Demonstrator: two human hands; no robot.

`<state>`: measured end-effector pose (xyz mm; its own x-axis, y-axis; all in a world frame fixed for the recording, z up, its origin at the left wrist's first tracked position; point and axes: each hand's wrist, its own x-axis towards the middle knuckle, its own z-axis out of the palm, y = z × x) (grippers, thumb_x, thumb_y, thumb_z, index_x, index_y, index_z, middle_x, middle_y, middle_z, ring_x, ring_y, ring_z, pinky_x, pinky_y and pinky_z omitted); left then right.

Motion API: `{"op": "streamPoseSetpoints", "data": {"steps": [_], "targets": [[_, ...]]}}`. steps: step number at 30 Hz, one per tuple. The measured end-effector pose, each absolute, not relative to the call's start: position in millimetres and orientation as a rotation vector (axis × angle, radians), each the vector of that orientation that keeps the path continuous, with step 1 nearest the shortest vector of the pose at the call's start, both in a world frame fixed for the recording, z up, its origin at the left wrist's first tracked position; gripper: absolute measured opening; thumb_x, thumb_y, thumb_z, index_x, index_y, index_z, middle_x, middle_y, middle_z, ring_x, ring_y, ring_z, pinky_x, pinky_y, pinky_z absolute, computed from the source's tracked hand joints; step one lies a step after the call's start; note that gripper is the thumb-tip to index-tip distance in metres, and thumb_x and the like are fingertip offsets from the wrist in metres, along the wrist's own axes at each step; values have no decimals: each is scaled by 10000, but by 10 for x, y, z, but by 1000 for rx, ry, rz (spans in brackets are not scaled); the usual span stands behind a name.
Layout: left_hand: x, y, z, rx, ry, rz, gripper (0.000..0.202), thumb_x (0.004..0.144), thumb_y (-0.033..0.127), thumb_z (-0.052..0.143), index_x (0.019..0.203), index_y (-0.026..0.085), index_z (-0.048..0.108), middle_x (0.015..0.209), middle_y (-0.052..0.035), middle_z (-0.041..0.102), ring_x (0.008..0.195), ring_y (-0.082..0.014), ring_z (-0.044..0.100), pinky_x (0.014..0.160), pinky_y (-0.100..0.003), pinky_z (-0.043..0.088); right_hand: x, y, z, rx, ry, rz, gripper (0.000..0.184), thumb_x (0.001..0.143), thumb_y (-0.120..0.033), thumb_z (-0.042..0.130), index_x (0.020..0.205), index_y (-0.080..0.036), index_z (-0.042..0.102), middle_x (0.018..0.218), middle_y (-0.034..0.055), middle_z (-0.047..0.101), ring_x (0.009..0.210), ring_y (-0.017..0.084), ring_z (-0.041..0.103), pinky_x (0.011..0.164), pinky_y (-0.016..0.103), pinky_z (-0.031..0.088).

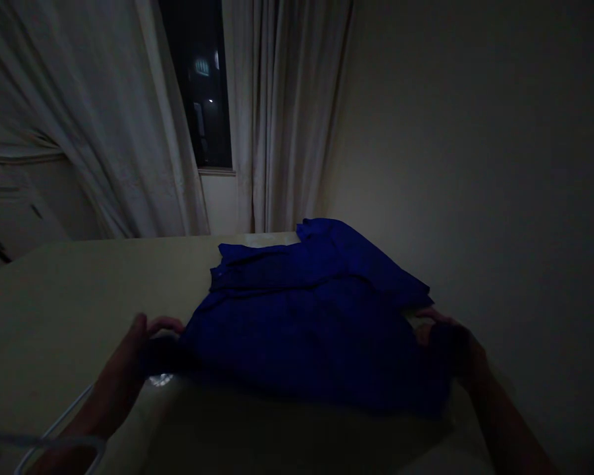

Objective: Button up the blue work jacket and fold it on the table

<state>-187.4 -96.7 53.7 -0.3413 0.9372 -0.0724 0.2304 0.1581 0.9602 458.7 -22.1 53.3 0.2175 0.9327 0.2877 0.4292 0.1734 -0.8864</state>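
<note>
A dark blue shirt (307,310) lies spread on a pale table (69,297) in a dim room, its collar toward the window. My left hand (143,346) pinches the shirt's near left edge, fingers curled round the cloth. At the shirt's right side my right hand (450,346) grips the cloth the same way, close to the table's right edge. Part of the shirt's right half is folded over on top.
White curtains (277,112) hang behind the table on both sides of a dark window (202,86). A bare wall (475,165) runs along the right. A white plastic hanger (59,435) lies at the near left by my left forearm.
</note>
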Motion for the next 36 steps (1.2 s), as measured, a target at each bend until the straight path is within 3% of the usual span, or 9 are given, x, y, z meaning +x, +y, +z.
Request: {"op": "streamPoseSetpoints", "data": {"steps": [3, 6, 9, 12, 18, 23, 28, 32, 36], "targets": [[-1844, -1096, 459, 1331, 1650, 835, 770, 912, 858, 317, 1055, 227, 734, 619, -27, 684, 621, -274, 655, 652, -400, 554, 4531, -209, 654, -1386, -1400, 911, 555, 847, -731, 478, 990, -281, 771, 677, 119, 688, 730, 336, 699, 813, 521, 567], [-1625, -1037, 386, 1703, 1755, 655, 596, 940, 771, 446, 920, 258, 749, 787, -37, 756, 744, -266, 705, 727, -372, 564, 4108, 31, 885, -1449, -1567, 788, 490, 781, -688, 664, 965, -247, 772, 812, 107, 753, 847, 322, 710, 905, 488, 551], [-1329, -916, 238, 2107, 1757, 705, 525, 1003, 651, 445, 1149, 260, 763, 1192, -85, 772, 1075, -295, 721, 975, -431, 558, 3406, 346, 1021, -1354, -1850, 691, 391, 865, -586, 676, 993, -230, 774, 1011, 93, 780, 969, 289, 715, 965, 434, 534], [-1109, -851, -1, 2467, 1713, 671, 571, 1030, 597, 474, 1516, 312, 567, 1582, -82, 551, 1408, -316, 557, 1180, -510, 433, 2573, 643, 929, -1104, -2137, 666, 354, 952, -488, 642, 1138, -212, 762, 1195, 93, 751, 1140, 262, 689, 1072, 402, 491], [-1055, -872, -249, 2667, 1710, 427, 687, 1048, 584, 482, 1666, 381, 261, 1716, -30, 319, 1547, -307, 386, 1247, -542, 361, 1092, 1047, 441, -1072, -2444, 493, 589, 1017, -470, 632, 1531, -203, 522, 1544, 155, 540, 1405, 282, 520, 1183, 427, 399], [-1059, -877, -198, 2672, 1716, 413, 686, 1058, 570, 473, 1672, 386, 227, 1720, -18, 304, 1557, -299, 368, 1250, -543, 367, 449, 1189, 396, -1405, -2317, 385, 240, 1025, -380, 619, 1081, -192, 757, 1238, 141, 690, 1172, 276, 648, 992, 374, 509], [-1051, -885, -200, 2658, 1725, 426, 693, 1054, 576, 479, 1672, 391, 228, 1720, -14, 305, 1553, -307, 376, 1244, -553, 378, 1065, 1571, 959, -1449, -1822, 349, 351, 1071, -355, 470, 938, -177, 742, 997, 97, 759, 985, 217, 700, 888, 287, 522], [-1049, -889, -218, 2643, 1711, 464, 677, 1052, 579, 480, 1665, 391, 264, 1722, -10, 303, 1554, -303, 375, 1250, -551, 367, 2515, 1799, 1388, -1557, -1182, 206, 572, 1078, -252, 92, 1231, -126, 629, 1099, 177, 726, 1062, 251, 692, 880, 370, 551], [-1041, -873, -253, 2625, 1723, 488, 673, 1041, 595, 487, 1656, 405, 288, 1716, 0, 318, 1547, -312, 386, 1246, -570, 365, 3612, 1698, 1350, -1511, -869, 182, 521, 1054, -243, 106, 1418, -189, 475, 1180, 172, 672, 1067, 271, 710, 838, 451, 573]]}}
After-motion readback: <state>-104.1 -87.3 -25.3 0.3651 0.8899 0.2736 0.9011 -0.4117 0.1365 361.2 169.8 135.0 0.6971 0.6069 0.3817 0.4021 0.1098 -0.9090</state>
